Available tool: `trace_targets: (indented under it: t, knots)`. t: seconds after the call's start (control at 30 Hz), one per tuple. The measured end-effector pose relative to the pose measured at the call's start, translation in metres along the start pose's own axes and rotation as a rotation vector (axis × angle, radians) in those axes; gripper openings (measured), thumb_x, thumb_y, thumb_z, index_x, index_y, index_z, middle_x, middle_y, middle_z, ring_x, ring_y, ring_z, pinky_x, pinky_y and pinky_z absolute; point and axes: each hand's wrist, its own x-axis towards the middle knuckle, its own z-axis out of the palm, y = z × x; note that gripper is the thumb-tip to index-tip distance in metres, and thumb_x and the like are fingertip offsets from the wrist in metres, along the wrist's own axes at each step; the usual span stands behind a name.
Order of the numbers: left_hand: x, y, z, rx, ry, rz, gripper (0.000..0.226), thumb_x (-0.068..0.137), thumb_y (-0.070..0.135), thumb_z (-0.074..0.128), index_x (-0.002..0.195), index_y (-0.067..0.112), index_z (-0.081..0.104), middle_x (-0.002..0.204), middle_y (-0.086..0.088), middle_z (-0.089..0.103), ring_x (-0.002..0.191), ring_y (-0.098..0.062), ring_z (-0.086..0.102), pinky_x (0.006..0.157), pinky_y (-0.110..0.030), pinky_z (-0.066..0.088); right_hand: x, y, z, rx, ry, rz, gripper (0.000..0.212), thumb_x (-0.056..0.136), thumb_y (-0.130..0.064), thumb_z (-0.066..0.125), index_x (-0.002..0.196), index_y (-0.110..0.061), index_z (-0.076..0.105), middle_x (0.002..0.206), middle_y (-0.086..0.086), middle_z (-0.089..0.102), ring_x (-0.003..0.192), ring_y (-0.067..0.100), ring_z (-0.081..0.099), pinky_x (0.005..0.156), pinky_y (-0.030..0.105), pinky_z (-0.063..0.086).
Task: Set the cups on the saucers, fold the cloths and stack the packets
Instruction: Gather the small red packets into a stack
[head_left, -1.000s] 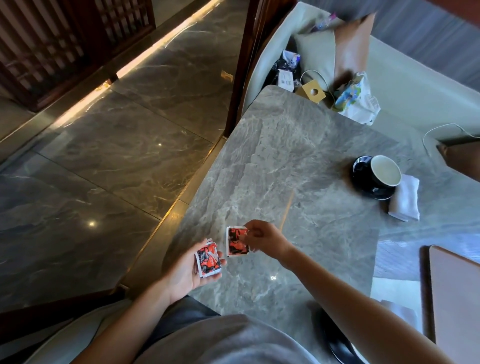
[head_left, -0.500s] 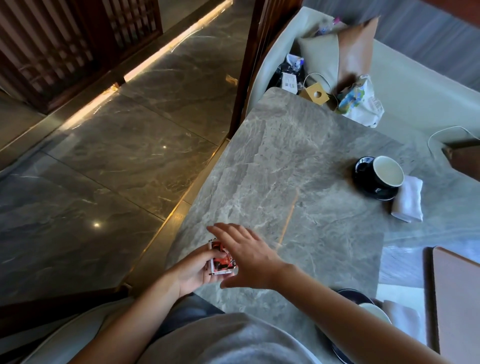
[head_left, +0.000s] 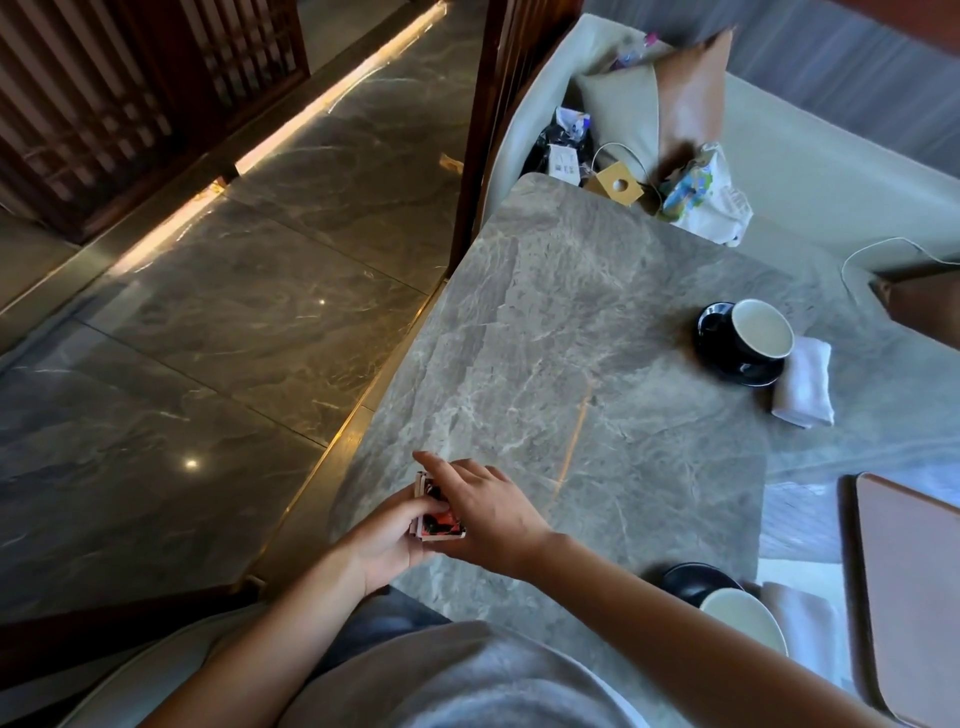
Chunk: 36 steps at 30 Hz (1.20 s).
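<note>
left fingers (head_left: 415, 506) curled round packets (head_left: 440, 522), right fingers (head_left: 441, 467) straight, pressed flat on top, all at near edge of counter (head_left: 571, 322), far right cup (head_left: 762, 330) on saucer (head_left: 722, 358), folded cloth (head_left: 804, 382) just beside

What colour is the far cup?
Black outside, white inside; the cup sits on a black saucer. Head view, the only one.

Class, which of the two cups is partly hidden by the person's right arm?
The near cup at the bottom edge; the far cup shows whole.
</note>
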Motion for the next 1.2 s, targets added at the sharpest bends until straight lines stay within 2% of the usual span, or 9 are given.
trace_targets:
  t: [0.2,0.37,0.5,0.63,0.7,0.8,0.93,1.1,1.2]
  knots:
    - [-0.001,-0.002,0.007,0.034,0.027,0.038,0.024,0.086,0.003,0.051,0.097,0.014,0.07,0.086,-0.012,0.071,0.077,-0.02,0.069,0.055,-0.027,0.053,-0.001,0.004,-0.002,-0.002,-0.041,0.032,0.094,0.077,-0.052,0.066,0.147,-0.03,0.007,0.132,-0.001,0.055,0.128,0.019,0.04,0.104,0.04,0.036]
    - [0.002,-0.009,0.022,0.103,0.045,0.015,0.021,0.087,0.004,0.049,0.094,0.011,0.067,0.085,-0.012,0.069,0.079,-0.019,0.067,0.065,-0.029,0.055,-0.015,0.009,-0.004,0.026,-0.03,0.085,0.092,0.079,-0.049,0.065,0.149,-0.025,0.009,0.127,0.002,0.058,0.126,0.02,0.042,0.102,0.04,0.041]
    - [0.003,-0.013,0.039,0.164,0.063,0.002,0.021,0.088,0.005,0.047,0.097,0.013,0.064,0.078,-0.007,0.067,0.071,-0.015,0.066,0.058,-0.026,0.053,-0.029,0.016,-0.005,0.046,0.0,0.131,0.096,0.077,-0.047,0.069,0.149,-0.025,0.009,0.129,0.0,0.056,0.127,0.018,0.04,0.103,0.038,0.04]
    - [0.005,-0.017,0.061,0.163,0.101,0.031,0.023,0.085,-0.002,0.044,0.088,0.011,0.063,0.076,-0.006,0.066,0.073,-0.016,0.063,0.057,-0.026,0.052,-0.049,0.025,-0.018,0.279,-0.015,0.217,0.103,0.071,-0.059,0.069,0.149,-0.029,0.01,0.141,-0.003,0.046,0.13,0.015,0.035,0.102,0.034,0.037]
    - [0.008,-0.02,0.075,0.144,0.123,0.052,0.026,0.085,-0.003,0.04,0.084,0.01,0.063,0.072,-0.005,0.069,0.067,-0.015,0.065,0.058,-0.026,0.052,-0.06,0.032,-0.024,0.508,0.038,0.313,0.088,0.078,-0.056,0.065,0.147,-0.026,0.021,0.14,-0.001,0.047,0.12,0.012,0.043,0.094,0.028,0.042]
    - [0.015,-0.028,0.101,0.102,0.162,0.046,0.028,0.089,0.002,0.035,0.095,0.009,0.061,0.075,-0.006,0.072,0.069,-0.015,0.068,0.059,-0.026,0.053,-0.078,0.049,-0.031,0.73,0.143,0.488,0.051,0.09,-0.036,0.06,0.134,-0.015,0.048,0.126,0.007,0.059,0.093,0.01,0.055,0.077,0.023,0.044]
    - [0.026,-0.052,0.151,0.075,0.197,0.001,0.033,0.086,0.004,0.029,0.093,0.008,0.06,0.064,-0.007,0.07,0.051,-0.014,0.066,0.046,-0.019,0.049,-0.118,0.073,-0.042,0.996,0.194,0.6,0.034,0.094,-0.019,0.058,0.125,-0.007,0.054,0.105,0.006,0.061,0.074,0.018,0.058,0.06,0.027,0.049]
    - [0.052,-0.091,0.221,0.082,0.17,-0.018,0.034,0.084,0.004,0.027,0.093,0.006,0.059,0.061,-0.007,0.071,0.051,-0.016,0.066,0.048,-0.023,0.052,-0.181,0.11,-0.055,1.201,0.348,0.723,0.016,0.095,-0.017,0.056,0.105,-0.006,0.059,0.088,0.007,0.059,0.085,0.022,0.059,0.079,0.045,0.053]
    - [0.071,-0.118,0.259,0.203,0.203,-0.049,0.026,0.085,0.005,0.033,0.089,0.007,0.059,0.062,-0.008,0.067,0.054,-0.017,0.063,0.047,-0.022,0.05,-0.223,0.137,-0.061,1.293,0.416,0.783,0.02,0.096,-0.016,0.054,0.105,0.002,0.056,0.09,0.011,0.057,0.083,0.019,0.059,0.079,0.04,0.053]
